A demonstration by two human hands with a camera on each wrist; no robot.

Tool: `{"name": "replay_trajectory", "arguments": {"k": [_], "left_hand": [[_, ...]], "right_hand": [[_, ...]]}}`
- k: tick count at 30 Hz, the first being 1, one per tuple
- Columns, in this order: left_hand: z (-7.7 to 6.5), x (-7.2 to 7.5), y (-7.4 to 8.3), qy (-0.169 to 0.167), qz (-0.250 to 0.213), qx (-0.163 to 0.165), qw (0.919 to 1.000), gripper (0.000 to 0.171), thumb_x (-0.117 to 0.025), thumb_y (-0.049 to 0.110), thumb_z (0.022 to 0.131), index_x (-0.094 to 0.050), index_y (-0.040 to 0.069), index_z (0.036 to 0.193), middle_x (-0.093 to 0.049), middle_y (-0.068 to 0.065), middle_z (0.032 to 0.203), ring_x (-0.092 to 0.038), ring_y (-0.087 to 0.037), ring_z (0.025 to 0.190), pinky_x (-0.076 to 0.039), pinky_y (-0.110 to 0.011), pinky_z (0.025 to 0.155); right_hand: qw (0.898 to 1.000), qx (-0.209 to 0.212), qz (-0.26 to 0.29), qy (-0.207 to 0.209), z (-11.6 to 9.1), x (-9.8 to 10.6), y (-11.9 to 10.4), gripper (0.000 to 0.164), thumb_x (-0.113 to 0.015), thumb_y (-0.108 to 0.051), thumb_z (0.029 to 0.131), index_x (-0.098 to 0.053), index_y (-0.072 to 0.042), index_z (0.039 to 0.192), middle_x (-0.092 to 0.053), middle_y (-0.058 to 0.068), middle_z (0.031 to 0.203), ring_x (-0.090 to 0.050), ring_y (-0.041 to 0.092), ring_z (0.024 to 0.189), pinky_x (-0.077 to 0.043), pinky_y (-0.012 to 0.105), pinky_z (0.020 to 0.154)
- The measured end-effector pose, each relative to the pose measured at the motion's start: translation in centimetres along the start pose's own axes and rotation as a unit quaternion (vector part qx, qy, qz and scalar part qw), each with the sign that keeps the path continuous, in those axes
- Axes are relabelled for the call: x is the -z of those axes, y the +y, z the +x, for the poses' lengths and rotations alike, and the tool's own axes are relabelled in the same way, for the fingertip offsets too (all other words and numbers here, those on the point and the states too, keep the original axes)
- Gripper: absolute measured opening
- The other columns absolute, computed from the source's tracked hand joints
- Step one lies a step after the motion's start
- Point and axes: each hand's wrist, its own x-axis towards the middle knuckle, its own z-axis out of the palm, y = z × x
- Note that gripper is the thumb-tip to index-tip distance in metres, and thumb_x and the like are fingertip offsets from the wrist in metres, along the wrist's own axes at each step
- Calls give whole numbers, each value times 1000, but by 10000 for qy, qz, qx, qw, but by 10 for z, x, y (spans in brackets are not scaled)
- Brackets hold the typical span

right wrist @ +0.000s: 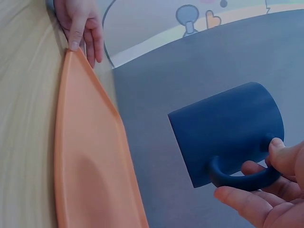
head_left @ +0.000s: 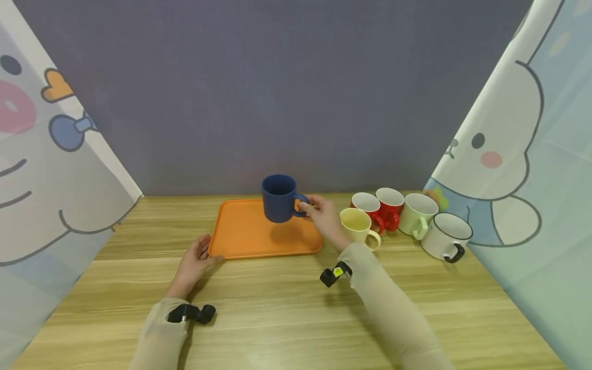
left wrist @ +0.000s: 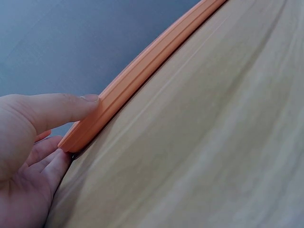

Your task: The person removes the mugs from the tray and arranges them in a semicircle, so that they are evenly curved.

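A dark blue mug [head_left: 279,199] hangs upright above the orange tray [head_left: 240,231], its shadow falling on the tray's right part. My right hand [head_left: 322,216] grips the mug by its handle, seen closely in the right wrist view, where the fingers [right wrist: 247,204] wrap the handle. At the tray's front left corner is my left hand [head_left: 194,263]. Its thumb lies against the front rim and its other fingers against the left side, holding the corner between them. The left wrist view shows that thumb touching the tray's rim [left wrist: 137,71].
Right of the tray, several mugs stand close together: a yellow one [head_left: 356,222], two red ones [head_left: 368,205] behind, a light green one [head_left: 416,215] and a white one with a black handle [head_left: 446,236]. A grey wall [head_left: 287,92] rises behind the wooden table [head_left: 268,318].
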Motion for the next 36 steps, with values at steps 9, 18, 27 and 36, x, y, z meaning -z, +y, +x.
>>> {"name": "replay_trajectory", "arguments": {"k": [9,18,27,36], "left_hand": [[-2,2,1,-7,29,58,10000,85,-69,-2,90,-12,-12,153,-18,-31,158,-23,-43,145,-27,-48,117],[-4,3,-1,-11,39,46,10000,86,-70,-2,90,-12,-12,153,-17,-31,158,-23,-43,145,-27,-49,117],[-3,3,-1,-47,69,53,10000,87,-70,0,91,-12,-11,154,-16,-30,159,-23,-42,146,-27,-48,117],[0,1,-3,-6,98,7,10000,85,-71,0,90,-15,-11,153,-18,-30,159,-24,-42,145,-27,-48,117]], "right_hand": [[9998,100,78,157,-11,23,-6,22,-66,-3,95,-69,9,113,-69,24,102,-71,33,94,-61,34,79],[9994,143,100,306,-21,47,-6,21,-66,2,94,-68,13,111,-70,27,101,-72,29,90,-61,33,77],[9991,252,128,322,-36,70,-11,21,-65,5,93,-67,14,112,-68,31,101,-72,16,85,-61,28,73],[9985,341,-48,420,-57,97,-11,23,-65,4,94,-64,17,112,-70,29,98,-71,7,81,-60,24,72]]}}
